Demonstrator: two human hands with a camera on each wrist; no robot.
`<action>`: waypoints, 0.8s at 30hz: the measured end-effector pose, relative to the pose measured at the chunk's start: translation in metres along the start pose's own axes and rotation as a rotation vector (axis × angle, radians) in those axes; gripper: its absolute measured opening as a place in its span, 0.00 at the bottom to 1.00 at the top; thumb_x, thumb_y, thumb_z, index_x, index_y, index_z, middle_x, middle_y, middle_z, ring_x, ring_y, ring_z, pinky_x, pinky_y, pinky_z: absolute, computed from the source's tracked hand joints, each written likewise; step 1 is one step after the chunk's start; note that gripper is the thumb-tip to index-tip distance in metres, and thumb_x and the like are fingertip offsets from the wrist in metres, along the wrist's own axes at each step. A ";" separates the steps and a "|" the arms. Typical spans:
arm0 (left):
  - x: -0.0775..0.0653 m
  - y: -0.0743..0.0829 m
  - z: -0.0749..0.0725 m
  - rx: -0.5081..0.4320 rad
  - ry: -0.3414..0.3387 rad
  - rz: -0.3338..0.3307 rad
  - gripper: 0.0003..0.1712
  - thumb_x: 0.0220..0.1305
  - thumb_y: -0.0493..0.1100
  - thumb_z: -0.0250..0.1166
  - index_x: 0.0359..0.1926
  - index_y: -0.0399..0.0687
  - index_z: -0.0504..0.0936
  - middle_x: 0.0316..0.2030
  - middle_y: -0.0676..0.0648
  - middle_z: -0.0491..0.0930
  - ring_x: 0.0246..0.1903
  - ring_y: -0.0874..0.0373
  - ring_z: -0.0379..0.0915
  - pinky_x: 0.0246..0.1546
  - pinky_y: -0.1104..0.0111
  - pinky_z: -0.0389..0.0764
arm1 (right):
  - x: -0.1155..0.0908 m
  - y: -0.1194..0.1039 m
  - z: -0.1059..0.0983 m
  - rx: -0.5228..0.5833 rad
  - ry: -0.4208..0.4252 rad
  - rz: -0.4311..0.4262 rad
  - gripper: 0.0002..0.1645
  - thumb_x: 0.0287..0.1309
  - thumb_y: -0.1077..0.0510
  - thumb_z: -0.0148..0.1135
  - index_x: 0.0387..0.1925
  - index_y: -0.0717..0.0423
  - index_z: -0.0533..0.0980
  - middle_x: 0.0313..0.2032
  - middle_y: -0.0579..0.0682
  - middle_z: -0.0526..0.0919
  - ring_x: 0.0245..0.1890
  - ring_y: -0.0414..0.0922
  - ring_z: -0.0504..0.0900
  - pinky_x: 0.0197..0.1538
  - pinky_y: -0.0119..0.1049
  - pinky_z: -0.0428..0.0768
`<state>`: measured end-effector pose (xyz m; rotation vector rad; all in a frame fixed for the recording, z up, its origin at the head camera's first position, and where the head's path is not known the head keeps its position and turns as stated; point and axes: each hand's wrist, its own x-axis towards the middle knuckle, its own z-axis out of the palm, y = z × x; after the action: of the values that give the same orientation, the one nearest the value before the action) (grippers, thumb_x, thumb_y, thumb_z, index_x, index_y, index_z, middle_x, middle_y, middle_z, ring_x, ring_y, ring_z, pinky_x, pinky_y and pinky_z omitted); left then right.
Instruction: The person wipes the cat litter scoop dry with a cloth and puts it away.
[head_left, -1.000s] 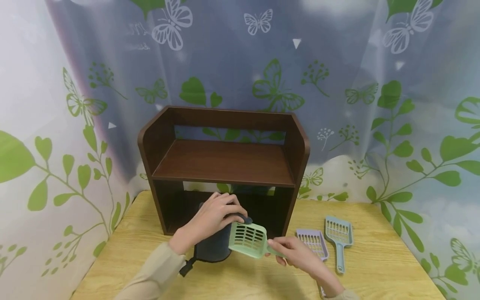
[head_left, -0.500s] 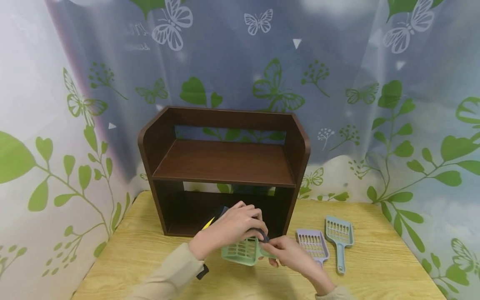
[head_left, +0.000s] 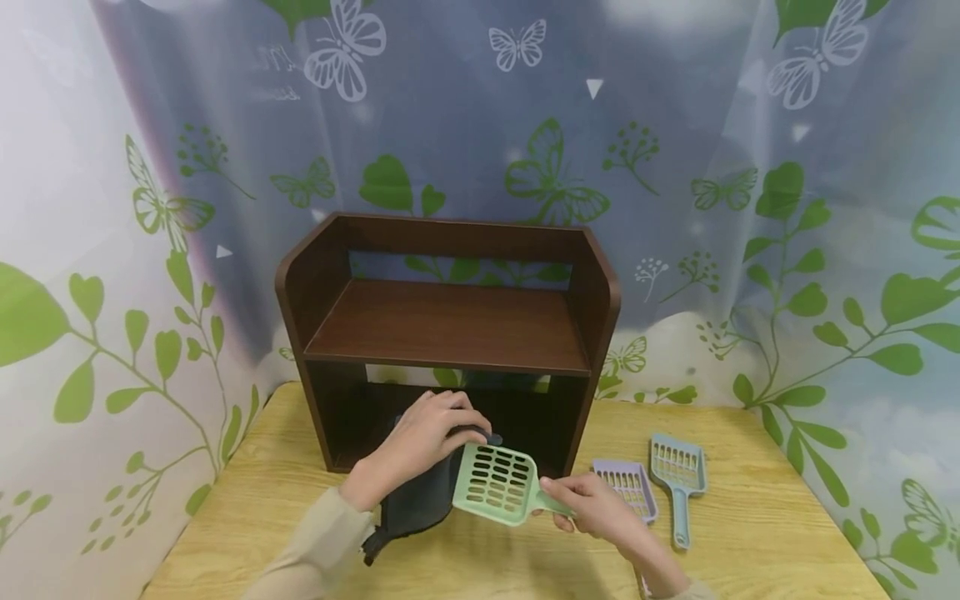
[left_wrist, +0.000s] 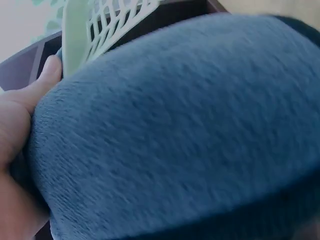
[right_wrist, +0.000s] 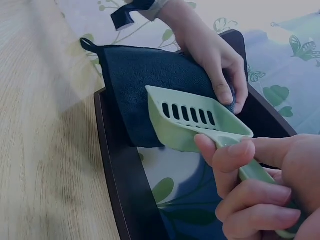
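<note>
"What do we see at the back?"

"A curtain [head_left: 450, 108] printed with leaves and butterflies, behind the wooden table [head_left: 765, 508]."

"And on the table itself?"

"We have a dark brown shelf [head_left: 450, 325] standing near the back edge, two levels high."

"What is in front of it?"

"A dark blue cloth [head_left: 422, 496], held up before the lower level's left part; we make out a small loop [right_wrist: 88, 45] at one corner."

"Anything smaller?"

"The green scoop [head_left: 497, 480] is held in the air beside the cloth; whether they touch, we can't tell. The blue scoop [head_left: 678, 479] lies toward the table's right edge, with the purple scoop [head_left: 626, 487] just left of it, partly hidden."

"How are the hands?"

"The left hand [head_left: 423, 437] grips the cloth from above; the right hand [head_left: 592, 504] has its fingers wrapped round the green scoop's handle."
</note>
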<state>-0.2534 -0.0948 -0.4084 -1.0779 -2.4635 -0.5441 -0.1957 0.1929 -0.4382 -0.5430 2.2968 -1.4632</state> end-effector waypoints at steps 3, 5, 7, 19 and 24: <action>-0.006 -0.003 0.006 -0.167 0.020 -0.137 0.10 0.68 0.53 0.66 0.47 0.64 0.88 0.40 0.62 0.80 0.35 0.66 0.73 0.39 0.68 0.74 | -0.002 0.002 -0.002 0.051 -0.013 0.012 0.29 0.79 0.46 0.47 0.40 0.68 0.83 0.17 0.44 0.71 0.11 0.34 0.49 0.17 0.27 0.53; -0.009 -0.004 0.010 -0.320 0.051 -0.224 0.10 0.69 0.53 0.65 0.48 0.63 0.88 0.42 0.62 0.82 0.38 0.66 0.77 0.42 0.67 0.78 | -0.002 0.003 -0.002 0.086 -0.016 0.018 0.30 0.79 0.46 0.47 0.42 0.69 0.82 0.17 0.44 0.71 0.11 0.34 0.50 0.17 0.26 0.53; -0.011 -0.004 0.015 -0.484 0.079 -0.303 0.10 0.70 0.53 0.64 0.49 0.61 0.87 0.44 0.60 0.84 0.41 0.64 0.79 0.44 0.66 0.80 | -0.002 0.004 -0.001 0.120 -0.011 0.028 0.31 0.78 0.44 0.47 0.43 0.70 0.81 0.18 0.44 0.71 0.11 0.34 0.50 0.16 0.26 0.53; -0.019 0.003 0.033 -0.832 0.117 -0.542 0.14 0.74 0.52 0.61 0.53 0.55 0.85 0.47 0.53 0.85 0.44 0.59 0.78 0.50 0.65 0.76 | -0.001 0.006 -0.001 0.250 0.091 0.090 0.34 0.78 0.39 0.46 0.49 0.66 0.82 0.18 0.42 0.69 0.12 0.34 0.50 0.17 0.26 0.55; -0.026 0.003 0.040 -0.822 0.111 -0.564 0.14 0.74 0.51 0.61 0.53 0.54 0.85 0.49 0.52 0.84 0.50 0.57 0.77 0.55 0.59 0.74 | 0.000 0.007 -0.005 0.290 0.125 0.093 0.35 0.78 0.39 0.44 0.50 0.67 0.81 0.18 0.42 0.68 0.11 0.33 0.51 0.17 0.26 0.55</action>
<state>-0.2425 -0.0890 -0.4544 -0.5200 -2.4533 -1.8383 -0.1991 0.1996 -0.4424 -0.2646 2.1129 -1.7872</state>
